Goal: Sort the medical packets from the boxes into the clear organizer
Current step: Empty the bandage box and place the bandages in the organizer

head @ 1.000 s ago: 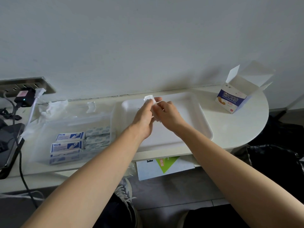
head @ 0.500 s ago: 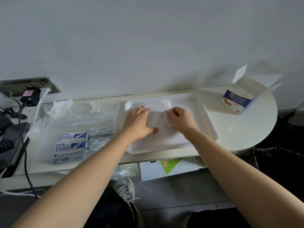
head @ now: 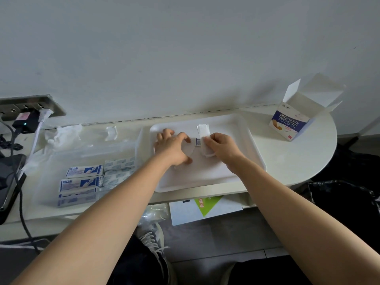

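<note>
While the right hand (head: pixel 223 149) pinches a thin stack of white packets (head: pixel 203 130) between thumb and curled fingers over the middle of the white tray (head: pixel 257 153), the left hand (head: pixel 173 148) sits just beside it with fingers spread apart and bent, tips down on the tray floor; whether it grips the faint clear film beneath I cannot tell. A blue-printed packet (head: pixel 198 142) shows between the two hands, touching the stack. Left of the tray stands the clear organizer (head: pixel 61 153); blue-and-white packets (head: pixel 84 171) fill its near compartments, with paler ones (head: pixel 119 164) beside them. At the table's right end, well apart from the tray, an opened box (head: pixel 287 124) stands with its flaps up; a power strip (head: pixel 30 105) is mounted at far left.
</note>
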Demonstrator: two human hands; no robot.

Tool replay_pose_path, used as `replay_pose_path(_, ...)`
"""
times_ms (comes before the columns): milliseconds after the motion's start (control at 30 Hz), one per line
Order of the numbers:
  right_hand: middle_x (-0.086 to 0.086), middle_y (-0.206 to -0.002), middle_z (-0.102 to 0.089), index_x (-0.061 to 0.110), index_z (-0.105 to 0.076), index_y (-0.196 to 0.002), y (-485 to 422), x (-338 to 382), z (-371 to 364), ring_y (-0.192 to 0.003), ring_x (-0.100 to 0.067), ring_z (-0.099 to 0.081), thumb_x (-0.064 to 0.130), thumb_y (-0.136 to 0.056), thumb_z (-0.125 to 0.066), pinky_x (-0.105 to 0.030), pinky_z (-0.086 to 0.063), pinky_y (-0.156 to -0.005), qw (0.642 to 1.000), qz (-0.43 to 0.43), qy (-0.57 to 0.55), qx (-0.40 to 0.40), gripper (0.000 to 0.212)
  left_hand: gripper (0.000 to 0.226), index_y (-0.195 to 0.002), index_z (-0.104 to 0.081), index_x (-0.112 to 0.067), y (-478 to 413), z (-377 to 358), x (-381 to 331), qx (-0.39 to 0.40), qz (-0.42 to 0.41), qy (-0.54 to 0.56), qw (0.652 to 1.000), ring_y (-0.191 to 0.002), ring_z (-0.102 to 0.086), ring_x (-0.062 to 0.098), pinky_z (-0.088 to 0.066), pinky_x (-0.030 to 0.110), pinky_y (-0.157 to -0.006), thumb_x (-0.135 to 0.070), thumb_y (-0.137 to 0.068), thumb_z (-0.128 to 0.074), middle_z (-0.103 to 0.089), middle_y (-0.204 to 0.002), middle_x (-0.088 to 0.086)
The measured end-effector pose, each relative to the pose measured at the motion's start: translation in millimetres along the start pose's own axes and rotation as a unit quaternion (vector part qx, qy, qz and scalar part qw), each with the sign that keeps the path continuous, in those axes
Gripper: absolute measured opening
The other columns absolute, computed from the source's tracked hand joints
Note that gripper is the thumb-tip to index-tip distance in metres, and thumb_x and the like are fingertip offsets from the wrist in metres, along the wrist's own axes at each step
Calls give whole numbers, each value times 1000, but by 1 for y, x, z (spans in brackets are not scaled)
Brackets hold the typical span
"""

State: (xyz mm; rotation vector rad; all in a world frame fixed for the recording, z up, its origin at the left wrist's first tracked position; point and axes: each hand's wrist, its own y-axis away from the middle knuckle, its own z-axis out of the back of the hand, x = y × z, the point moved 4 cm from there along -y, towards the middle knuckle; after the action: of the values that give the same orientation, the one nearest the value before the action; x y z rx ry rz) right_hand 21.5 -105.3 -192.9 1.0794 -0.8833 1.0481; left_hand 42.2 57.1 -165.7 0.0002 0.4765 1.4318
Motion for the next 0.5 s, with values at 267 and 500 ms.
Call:
replay_pose_path(267,-3,-73,-48,1,-61,-87,-1,-1,0,-68,-15,-40,27,-93,-58,-26,-30,-58,1000,3,3,9,27,64,-124,-49,-36,2,1,5,-36,-13,-3,999,-124,-28,26,-31,32,-101,-52,-68,-77,-34,-128,2)
replay_pose_path(500,-4,-77,-51,-5,-62,-94,-4,-3,0,-73,-16,-42,28,-93,-59,-29,-31,-65,1000,-5,2,21,33,98,-145,-25,-45,11,3,11,123,-64,-78,987,-134,-16,27,-19,33,-110,-41,-65,-82,-15,-147,2)
